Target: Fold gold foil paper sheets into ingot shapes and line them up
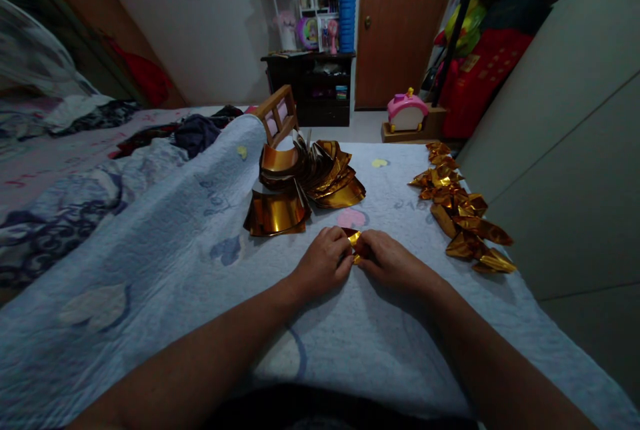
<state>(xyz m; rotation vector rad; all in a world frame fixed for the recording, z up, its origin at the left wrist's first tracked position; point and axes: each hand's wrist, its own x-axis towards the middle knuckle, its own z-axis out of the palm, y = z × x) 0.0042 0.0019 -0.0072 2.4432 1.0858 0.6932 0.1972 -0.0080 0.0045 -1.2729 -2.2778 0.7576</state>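
A small, shiny gold foil-paper piece (355, 239) is at the middle of the pale blue, heart-patterned quilted cloth (395, 350), its left side pinched by the left hand (323, 260), its right by the right hand (393, 258). It should be light, slick and easily creased, best held by fingertips at the sides; the hands hide its exact folds. Loose stacks of curved gold foil sheets (277, 213) lie beyond, leftward, and pointed, folded gold foil shapes (450, 200) line the right edge; neither blocks the hands.

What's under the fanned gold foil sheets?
Light-blue heart-patterned quilt shows around the gold foil sheets and appears to run beneath; anything directly under them is covered.
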